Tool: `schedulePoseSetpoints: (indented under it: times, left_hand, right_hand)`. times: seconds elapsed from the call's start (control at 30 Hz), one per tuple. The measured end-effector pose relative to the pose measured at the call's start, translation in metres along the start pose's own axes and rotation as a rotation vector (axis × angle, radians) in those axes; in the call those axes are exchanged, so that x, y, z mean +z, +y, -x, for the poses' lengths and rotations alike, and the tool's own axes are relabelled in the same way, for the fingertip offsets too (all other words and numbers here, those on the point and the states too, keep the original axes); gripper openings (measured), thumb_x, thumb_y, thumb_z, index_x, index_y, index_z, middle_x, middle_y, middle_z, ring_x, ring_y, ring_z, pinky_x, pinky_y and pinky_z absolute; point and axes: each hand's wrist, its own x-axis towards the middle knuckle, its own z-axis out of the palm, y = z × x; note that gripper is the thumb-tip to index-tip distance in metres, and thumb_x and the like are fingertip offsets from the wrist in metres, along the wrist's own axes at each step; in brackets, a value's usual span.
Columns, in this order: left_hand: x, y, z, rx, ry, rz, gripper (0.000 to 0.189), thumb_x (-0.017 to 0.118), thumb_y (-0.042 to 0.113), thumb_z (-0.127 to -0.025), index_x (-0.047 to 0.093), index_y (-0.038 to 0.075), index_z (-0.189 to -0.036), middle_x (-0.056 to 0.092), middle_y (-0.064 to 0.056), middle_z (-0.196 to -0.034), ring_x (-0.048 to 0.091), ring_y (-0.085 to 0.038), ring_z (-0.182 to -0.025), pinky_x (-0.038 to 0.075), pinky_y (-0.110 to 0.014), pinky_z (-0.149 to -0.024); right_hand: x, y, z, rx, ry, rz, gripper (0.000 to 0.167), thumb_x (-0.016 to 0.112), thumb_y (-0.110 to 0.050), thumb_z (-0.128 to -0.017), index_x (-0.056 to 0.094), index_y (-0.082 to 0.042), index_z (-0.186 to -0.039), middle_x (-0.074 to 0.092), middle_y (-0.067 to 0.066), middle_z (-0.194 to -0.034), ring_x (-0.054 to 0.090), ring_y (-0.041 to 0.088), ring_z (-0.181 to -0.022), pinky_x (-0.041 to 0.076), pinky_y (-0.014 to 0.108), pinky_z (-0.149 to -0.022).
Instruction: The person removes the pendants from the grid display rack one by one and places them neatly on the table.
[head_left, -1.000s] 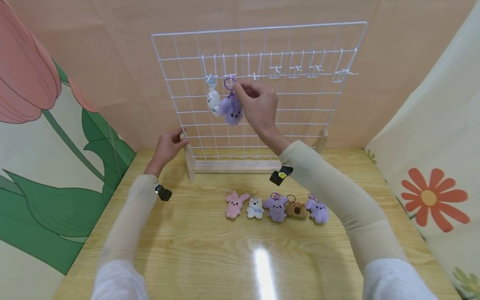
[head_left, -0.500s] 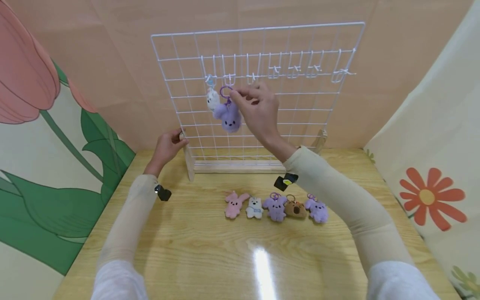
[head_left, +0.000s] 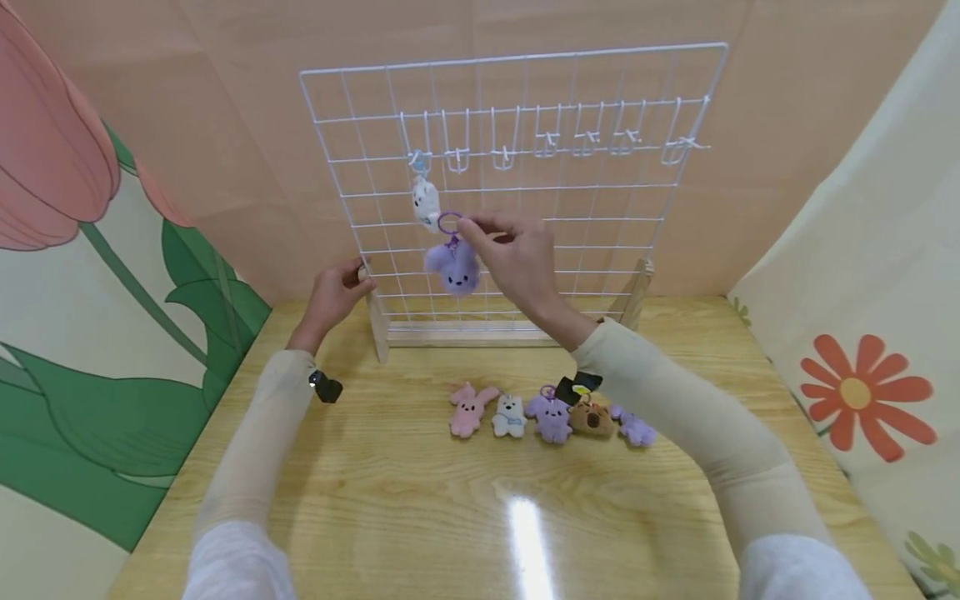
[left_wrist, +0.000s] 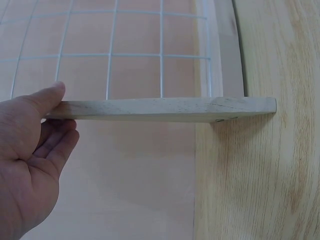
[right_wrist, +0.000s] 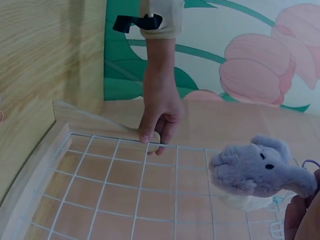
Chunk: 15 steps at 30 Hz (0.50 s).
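Observation:
My right hand (head_left: 517,258) pinches the purple ring of a purple plush keychain (head_left: 457,267), which dangles in front of the white wire grid rack (head_left: 585,187). In the right wrist view the same plush (right_wrist: 252,167) shows at the right, beside my fingertips. At the rack's left side my left hand (head_left: 334,298) grips the top of the wooden side support (head_left: 377,321). The left wrist view shows the thumb above that support (left_wrist: 150,107) and the fingers beneath it. A white plush keychain (head_left: 426,202) hangs from the leftmost hook, just behind the purple one.
Several white hooks (head_left: 503,158) line the upper grid. On the wooden table (head_left: 420,517) lie a pink plush (head_left: 468,411), a white plush (head_left: 510,417), a purple plush (head_left: 551,418), a brown plush (head_left: 591,420) and another purple one (head_left: 637,430), partly behind my right wrist camera.
My right hand has moved down with the purple plush keychain, away from the second hook, which now shows bare. The left hand stays on the support.

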Motion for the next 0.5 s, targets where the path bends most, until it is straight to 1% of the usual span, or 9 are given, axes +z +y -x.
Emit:
schedulePoseSetpoints:
  times: [0.23, 0.43, 0.5]
  left_hand:
    - [0.001, 0.002, 0.001, 0.002, 0.012, -0.005, 0.05, 0.071, 0.011, -0.098, 0.054, -0.005, -0.142, 0.067, -0.027, -0.126, 0.067, -0.036, -0.11, 0.058, -0.025, -0.087]
    - [0.001, 0.0, 0.0, -0.009, 0.008, -0.008, 0.05, 0.07, 0.012, -0.098, 0.054, -0.003, -0.143, 0.067, -0.026, -0.127, 0.067, -0.035, -0.111, 0.059, -0.03, -0.091]
    - [0.001, -0.001, 0.0, -0.012, 0.006, -0.006, 0.051, 0.071, 0.014, -0.098, 0.053, -0.003, -0.144, 0.067, -0.025, -0.127, 0.067, -0.035, -0.111, 0.059, -0.03, -0.091]
  right_hand:
    - [0.004, 0.009, 0.01, -0.035, -0.041, -0.022, 0.018, 0.075, -0.019, -0.095, 0.08, -0.003, -0.102, 0.079, 0.011, -0.097, 0.073, 0.017, -0.077, 0.061, 0.025, -0.065]
    - [0.009, 0.015, 0.021, 0.043, -0.066, -0.025, 0.021, 0.076, -0.023, -0.095, 0.08, -0.003, -0.101, 0.079, 0.011, -0.097, 0.072, 0.018, -0.075, 0.061, 0.024, -0.065]
    - [0.01, 0.017, 0.024, 0.046, -0.068, -0.025, 0.021, 0.076, -0.022, -0.095, 0.08, -0.004, -0.102, 0.079, 0.011, -0.097, 0.073, 0.019, -0.074, 0.061, 0.024, -0.064]
